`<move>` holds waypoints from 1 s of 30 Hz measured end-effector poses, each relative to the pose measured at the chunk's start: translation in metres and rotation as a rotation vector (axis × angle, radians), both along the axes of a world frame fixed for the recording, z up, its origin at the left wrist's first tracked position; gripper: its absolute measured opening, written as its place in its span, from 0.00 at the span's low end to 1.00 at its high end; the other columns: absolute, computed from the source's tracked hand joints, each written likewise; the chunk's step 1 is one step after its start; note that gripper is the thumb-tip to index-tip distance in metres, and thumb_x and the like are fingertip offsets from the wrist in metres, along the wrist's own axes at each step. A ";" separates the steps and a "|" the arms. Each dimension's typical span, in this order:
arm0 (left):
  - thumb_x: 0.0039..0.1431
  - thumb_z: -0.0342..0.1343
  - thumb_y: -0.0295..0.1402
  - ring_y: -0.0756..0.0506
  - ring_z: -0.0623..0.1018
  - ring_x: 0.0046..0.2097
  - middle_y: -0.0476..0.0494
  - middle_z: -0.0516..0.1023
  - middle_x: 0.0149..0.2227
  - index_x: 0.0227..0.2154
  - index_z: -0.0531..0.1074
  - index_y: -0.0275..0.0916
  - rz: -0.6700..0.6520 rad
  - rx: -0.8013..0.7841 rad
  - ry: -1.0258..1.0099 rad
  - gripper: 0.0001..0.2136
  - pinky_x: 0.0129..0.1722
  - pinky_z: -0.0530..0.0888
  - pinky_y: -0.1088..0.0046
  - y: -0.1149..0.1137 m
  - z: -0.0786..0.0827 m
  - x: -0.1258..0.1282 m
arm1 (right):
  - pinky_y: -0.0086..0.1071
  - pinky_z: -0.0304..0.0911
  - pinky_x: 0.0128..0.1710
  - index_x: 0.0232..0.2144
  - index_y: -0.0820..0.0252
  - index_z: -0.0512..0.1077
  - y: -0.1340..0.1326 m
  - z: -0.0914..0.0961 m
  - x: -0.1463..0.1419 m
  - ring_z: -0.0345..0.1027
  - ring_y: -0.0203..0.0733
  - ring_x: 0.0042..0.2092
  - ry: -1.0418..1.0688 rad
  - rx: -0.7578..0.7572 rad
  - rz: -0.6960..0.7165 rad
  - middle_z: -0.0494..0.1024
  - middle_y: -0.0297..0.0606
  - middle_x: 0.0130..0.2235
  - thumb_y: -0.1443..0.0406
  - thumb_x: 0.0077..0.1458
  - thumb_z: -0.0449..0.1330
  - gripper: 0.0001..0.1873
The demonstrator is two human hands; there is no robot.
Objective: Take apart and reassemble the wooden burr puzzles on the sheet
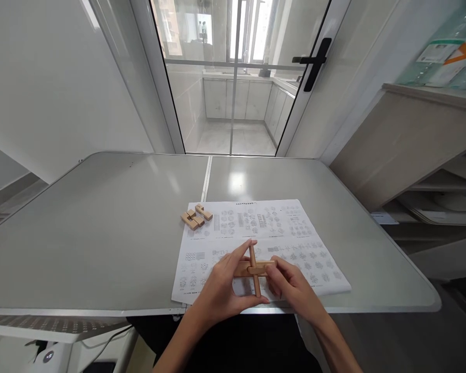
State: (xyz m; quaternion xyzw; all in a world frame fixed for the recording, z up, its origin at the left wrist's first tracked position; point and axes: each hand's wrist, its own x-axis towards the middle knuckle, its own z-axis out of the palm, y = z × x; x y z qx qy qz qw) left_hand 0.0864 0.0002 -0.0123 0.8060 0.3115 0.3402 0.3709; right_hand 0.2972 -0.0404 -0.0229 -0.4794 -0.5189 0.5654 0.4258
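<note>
- My left hand (221, 290) and right hand (291, 287) are both clamped on the cross (255, 268), which I hold just above the near edge of the sheet (295, 233).
- The cross is two square-cut bars of pale, smooth wood, notched together at right angles.
- My left fingers pinch the ends of one bar, and my right fingers wrap the right end of the other, hiding that tip.
- The sheet is thin white paper with rows of small grey diagrams, too fine to read. Its near middle is covered by my hands.
- Loose blocks (196, 216) of the same wood lie huddled at the sheet's far left corner. I cannot tell how many there are.
- The bench (101, 233) is matte grey with rounded corners and a seam down the middle.
</note>
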 end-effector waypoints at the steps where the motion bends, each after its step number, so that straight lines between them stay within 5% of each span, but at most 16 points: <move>1: 0.51 0.77 0.41 0.35 0.80 0.59 0.37 0.68 0.70 0.74 0.49 0.56 -0.001 0.004 0.004 0.53 0.60 0.78 0.51 0.000 0.000 0.000 | 0.32 0.55 0.28 0.28 0.54 0.60 -0.001 0.001 0.000 0.56 0.35 0.25 -0.017 0.004 0.001 0.64 0.26 0.23 0.44 0.71 0.55 0.26; 14: 0.48 0.77 0.44 0.37 0.81 0.56 0.41 0.75 0.64 0.71 0.55 0.56 0.002 0.085 0.008 0.50 0.57 0.79 0.54 -0.001 0.005 0.001 | 0.32 0.50 0.26 0.28 0.54 0.59 -0.004 0.005 0.003 0.53 0.35 0.25 -0.014 0.044 0.046 0.61 0.26 0.23 0.47 0.72 0.54 0.25; 22: 0.54 0.75 0.38 0.37 0.82 0.56 0.39 0.77 0.63 0.70 0.58 0.52 -0.010 0.203 -0.023 0.44 0.56 0.78 0.58 -0.001 0.006 0.002 | 0.32 0.49 0.26 0.27 0.55 0.61 -0.013 0.000 0.002 0.52 0.35 0.25 -0.035 0.096 -0.042 0.59 0.26 0.23 0.50 0.72 0.56 0.24; 30: 0.54 0.74 0.35 0.38 0.79 0.59 0.38 0.77 0.64 0.69 0.59 0.48 -0.014 0.297 -0.033 0.43 0.58 0.76 0.58 -0.002 0.009 0.003 | 0.31 0.51 0.27 0.28 0.55 0.61 -0.017 0.008 0.010 0.52 0.36 0.26 -0.073 0.088 0.062 0.61 0.27 0.23 0.50 0.74 0.53 0.23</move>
